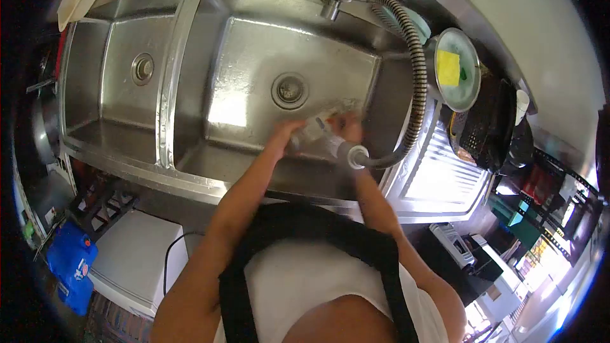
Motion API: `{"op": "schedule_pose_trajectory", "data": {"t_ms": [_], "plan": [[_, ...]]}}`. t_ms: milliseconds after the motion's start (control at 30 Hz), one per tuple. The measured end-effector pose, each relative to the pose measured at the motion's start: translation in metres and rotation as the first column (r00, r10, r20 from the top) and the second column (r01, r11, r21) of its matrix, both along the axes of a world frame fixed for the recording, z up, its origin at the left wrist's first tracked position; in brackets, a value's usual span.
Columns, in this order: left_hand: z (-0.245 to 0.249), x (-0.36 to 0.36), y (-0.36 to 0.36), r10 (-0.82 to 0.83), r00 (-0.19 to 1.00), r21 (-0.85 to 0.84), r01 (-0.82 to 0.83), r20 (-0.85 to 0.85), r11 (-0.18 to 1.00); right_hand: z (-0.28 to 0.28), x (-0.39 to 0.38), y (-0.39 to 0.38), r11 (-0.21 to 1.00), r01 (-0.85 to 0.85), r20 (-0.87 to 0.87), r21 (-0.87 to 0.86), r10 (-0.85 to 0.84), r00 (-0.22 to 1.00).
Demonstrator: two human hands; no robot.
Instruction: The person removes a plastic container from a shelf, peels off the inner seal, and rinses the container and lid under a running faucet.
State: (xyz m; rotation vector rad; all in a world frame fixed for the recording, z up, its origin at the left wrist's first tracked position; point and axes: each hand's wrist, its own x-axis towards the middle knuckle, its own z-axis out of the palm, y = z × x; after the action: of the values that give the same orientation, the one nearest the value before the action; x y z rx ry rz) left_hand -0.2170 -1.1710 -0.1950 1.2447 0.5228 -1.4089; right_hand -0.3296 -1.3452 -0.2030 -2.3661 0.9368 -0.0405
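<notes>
Low over the large sink basin [254, 82], my left hand [286, 138] is closed round the side of a clear, see-through container [311, 131]. My right hand [348, 128] is on the container's other side, its fingers smeared by motion, so I cannot tell what it grips. The grey and white spray head [346, 151] of the faucet hose overlaps my right wrist in this view and points toward the container. Just beyond the hands is the round drain [290, 91].
A coiled metal hose [419, 76] arches along the right side from the faucet [330, 7]. A metal bowl [467, 57] holding a yellow sponge [448, 68] stands at right, beside a black perforated basket [486, 121]. At left is a smaller basin [130, 38].
</notes>
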Motion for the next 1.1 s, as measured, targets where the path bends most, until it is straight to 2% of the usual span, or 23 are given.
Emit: {"op": "schedule_pose_trajectory", "data": {"t_ms": [33,67,133,167,233,267,333,367,433,467,500,567,600,633,667,733,767,833,867,900,967,1033,1100], "plan": [[-0.005,0.001,0.002,-0.004,0.999,-0.025,0.003,-0.043,1.0,0.001,-0.002,0.022,0.995,-0.091,0.036,0.048,0.089,0.995],[-0.013,-0.001,0.006,-0.003,0.999,-0.026,0.002,-0.043,1.0,0.01,-0.002,0.039,0.995,-0.092,0.036,0.047,0.09,0.995],[-0.03,-0.005,0.015,-0.025,0.999,0.052,0.026,-0.029,0.998,0.037,0.002,0.062,0.977,-0.183,0.287,0.109,0.146,0.947],[-0.019,-0.006,0.013,-0.03,0.999,0.054,0.032,-0.034,0.998,0.031,-0.002,0.05,0.978,-0.177,0.283,0.112,0.139,0.949],[0.001,-0.002,0.005,-0.041,0.999,0.037,0.04,0.027,0.998,0.014,-0.003,-0.001,0.967,-0.06,0.044,0.246,0.051,0.998],[-0.002,-0.002,0.005,-0.042,0.999,0.036,0.041,0.029,0.999,0.007,-0.004,-0.015,0.968,-0.059,0.046,0.245,0.05,0.998],[-0.011,-0.005,0.006,-0.067,0.996,0.006,0.067,0.059,0.998,0.002,-0.007,-0.03,0.998,-0.03,0.136,-0.055,0.038,0.99],[-0.013,-0.005,0.007,-0.071,0.996,0.001,0.071,0.057,0.997,0.002,-0.009,-0.024,0.998,-0.026,0.134,-0.059,0.034,0.99],[-0.014,0.001,0.006,-0.119,0.992,-0.017,0.119,0.035,0.993,0.002,-0.012,0.0,0.994,-0.08,-0.151,0.069,0.09,0.984],[-0.012,0.002,0.006,-0.115,0.993,-0.017,0.116,0.038,0.993,-0.01,-0.026,0.006,0.959,-0.282,0.277,0.019,0.266,0.923],[-0.009,0.002,0.008,-0.118,0.987,0.01,0.118,0.104,0.993,-0.027,-0.033,0.001,0.958,-0.286,0.279,0.02,0.27,0.922],[-0.01,0.001,0.013,-0.132,0.979,0.041,0.127,0.158,0.991,-0.023,-0.034,-0.002,0.953,-0.049,-0.1,0.3,0.082,0.992],[-0.014,0.01,0.012,-0.222,0.953,0.028,0.221,0.204,0.975,-0.022,-0.03,-0.013,0.953,-0.047,-0.102,0.299,0.081,0.992],[-0.017,0.018,0.011,-0.308,0.918,0.02,0.313,0.251,0.95,-0.018,-0.02,-0.026,0.981,-0.004,-0.038,0.192,0.012,0.999],[-0.012,0.027,0.007,-0.305,0.918,0.023,0.31,0.254,0.951,-0.011,-0.011,-0.033,0.995,0.045,0.038,0.087,-0.048,0.998],[-0.004,0.044,0.004,-0.337,0.937,0.056,0.333,0.09,0.941,0.009,0.0,-0.031,0.998,0.042,0.067,0.05,-0.045,0.997],[-0.013,0.048,0.004,-0.333,0.939,0.061,0.328,0.088,0.943,0.015,0.003,-0.028,0.999,0.045,0.088,0.009,-0.045,0.995],[-0.03,0.046,0.005,-0.371,0.873,0.017,0.386,0.315,0.922,0.01,0.001,-0.023,0.998,0.042,0.063,-0.05,-0.038,0.997],[-0.031,0.042,0.004,-0.367,0.876,0.02,0.38,0.312,0.925,0.002,-0.004,-0.021,0.993,0.044,0.042,-0.112,-0.04,0.998],[-0.032,0.038,0.0,-0.34,0.869,0.008,0.361,0.361,0.932,-0.007,-0.006,-0.018,0.993,0.042,0.041,-0.108,-0.038,0.998],[-0.039,0.031,-0.007,-0.316,0.854,-0.002,0.348,0.414,0.937,-0.015,-0.002,-0.013,0.993,-0.116,0.009,-0.004,0.116,0.993],[-0.049,0.02,-0.015,-0.214,0.862,-0.067,0.274,0.459,0.959,0.025,0.008,0.025,0.993,-0.095,0.048,0.067,0.092,0.995],[-0.04,0.022,-0.02,-0.278,0.855,-0.028,0.322,0.438,0.946,0.043,0.01,0.037,0.988,-0.077,0.082,0.136,0.066,0.994]]}}
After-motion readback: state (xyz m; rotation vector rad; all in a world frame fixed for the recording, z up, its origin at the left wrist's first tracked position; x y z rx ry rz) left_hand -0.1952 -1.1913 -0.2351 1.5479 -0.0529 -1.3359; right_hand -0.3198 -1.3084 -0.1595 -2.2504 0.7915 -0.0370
